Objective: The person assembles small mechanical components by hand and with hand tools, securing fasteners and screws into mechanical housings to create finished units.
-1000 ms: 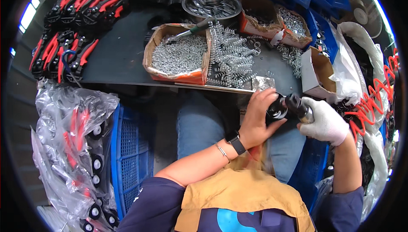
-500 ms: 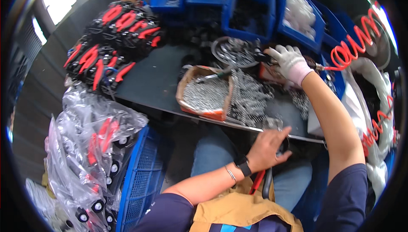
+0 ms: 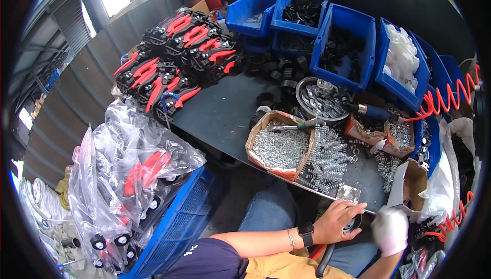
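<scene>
My left hand (image 3: 333,224), bare with a watch on its wrist, closes round the head of a hand tool with one red and one black handle (image 3: 326,261). A round dark part (image 3: 353,222) shows by its fingers; the rest of the head is hidden. Close beside it on the right, my right hand (image 3: 391,231) wears a white glove, its fingers smeared by motion. Just beyond my left hand, a small clear piece (image 3: 348,193) lies at the bench edge. The blue-and-black air driver (image 3: 376,111) rests across the parts at the back right.
An open carton of small metal parts (image 3: 280,148) stands beside loose springs (image 3: 325,159). Behind are a bowl of metal pieces (image 3: 322,97) and blue bins (image 3: 342,49). Red-handled tools (image 3: 189,38) are piled at left, above a bagged blue crate (image 3: 176,217). A red coiled hose (image 3: 450,97) hangs right.
My right hand has left the air driver and come down beside my left hand. The driver now lies at the back. The view has shifted, and the left hand still holds the tool.
</scene>
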### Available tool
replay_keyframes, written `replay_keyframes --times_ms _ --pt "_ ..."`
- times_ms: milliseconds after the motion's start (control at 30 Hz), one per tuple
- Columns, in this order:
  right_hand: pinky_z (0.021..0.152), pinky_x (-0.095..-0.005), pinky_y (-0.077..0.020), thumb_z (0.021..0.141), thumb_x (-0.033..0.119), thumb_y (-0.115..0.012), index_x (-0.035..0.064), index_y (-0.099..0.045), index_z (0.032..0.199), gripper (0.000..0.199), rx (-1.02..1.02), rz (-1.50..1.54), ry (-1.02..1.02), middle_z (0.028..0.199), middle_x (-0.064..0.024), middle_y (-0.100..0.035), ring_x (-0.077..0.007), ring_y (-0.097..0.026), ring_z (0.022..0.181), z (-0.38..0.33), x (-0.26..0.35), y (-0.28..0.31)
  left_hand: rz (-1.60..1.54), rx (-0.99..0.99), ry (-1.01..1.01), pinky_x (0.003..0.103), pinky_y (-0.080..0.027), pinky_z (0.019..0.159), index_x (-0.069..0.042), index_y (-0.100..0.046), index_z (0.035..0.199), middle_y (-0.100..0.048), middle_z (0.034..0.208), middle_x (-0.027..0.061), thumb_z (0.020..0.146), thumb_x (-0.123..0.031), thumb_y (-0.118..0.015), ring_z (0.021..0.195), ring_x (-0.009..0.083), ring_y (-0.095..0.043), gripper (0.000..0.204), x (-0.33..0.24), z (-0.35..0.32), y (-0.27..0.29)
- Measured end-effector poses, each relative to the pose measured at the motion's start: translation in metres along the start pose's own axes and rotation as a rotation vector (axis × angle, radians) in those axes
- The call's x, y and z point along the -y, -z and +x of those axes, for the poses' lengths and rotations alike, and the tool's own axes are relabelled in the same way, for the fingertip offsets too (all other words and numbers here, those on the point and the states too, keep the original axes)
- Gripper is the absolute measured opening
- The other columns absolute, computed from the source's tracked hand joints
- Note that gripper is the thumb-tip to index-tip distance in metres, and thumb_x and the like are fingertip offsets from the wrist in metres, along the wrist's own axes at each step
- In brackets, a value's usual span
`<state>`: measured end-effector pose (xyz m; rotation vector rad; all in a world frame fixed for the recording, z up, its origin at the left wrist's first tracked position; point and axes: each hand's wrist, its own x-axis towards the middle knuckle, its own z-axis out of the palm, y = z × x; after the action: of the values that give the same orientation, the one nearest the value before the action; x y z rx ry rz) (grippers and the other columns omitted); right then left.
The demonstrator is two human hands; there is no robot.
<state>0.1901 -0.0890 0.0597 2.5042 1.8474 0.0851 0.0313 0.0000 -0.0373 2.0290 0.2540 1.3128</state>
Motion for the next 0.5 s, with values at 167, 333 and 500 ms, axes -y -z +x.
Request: replay_keyframes --times_ms 167,333,500 --pt "0.092 -0.0446 -0.0491 0.083 0.027 -0.059 0.0079 -0.070 0.108 0.032 0.000 0.702 0.304 0.114 -0.0245 -0.063 -0.0393 -0.061 0.107 -0.037 -0.010 -0.317 -0.008 0.029 -0.004 0.042 -0.043 0.094 -0.005 -0.042 0.135 -0.064 0.112 0.0075 0.075 -0.019 -0.076 0.107 0.0293 -0.055 0.070 0.001 0.003 -0.003" --pt "0.092 -0.0443 -0.0488 0.084 0.026 -0.058 0.0085 -0.069 0.108 0.032 -0.076 0.779 0.292 0.114 -0.0242 -0.063 -0.0387 -0.061 0.108 -0.033 0.010 -0.313 0.022 0.024 -0.021 0.042 -0.044 0.093 -0.007 -0.049 0.127 -0.063 0.109 0.0078 0.074 -0.018 -0.077 0.106 0.0306 -0.056 0.061 0.001 0.004 -0.004" --pt "0.092 -0.0439 -0.0485 0.085 0.026 -0.056 0.0090 -0.069 0.108 0.031 -0.215 0.795 0.094 0.114 -0.0240 -0.063 -0.0381 -0.060 0.108 -0.023 0.026 -0.285 0.002 0.110 -0.045 0.041 -0.044 0.092 -0.008 -0.054 0.115 -0.061 0.109 0.0096 0.071 -0.016 -0.079 0.106 0.0319 -0.057 0.051 0.001 0.012 -0.008"
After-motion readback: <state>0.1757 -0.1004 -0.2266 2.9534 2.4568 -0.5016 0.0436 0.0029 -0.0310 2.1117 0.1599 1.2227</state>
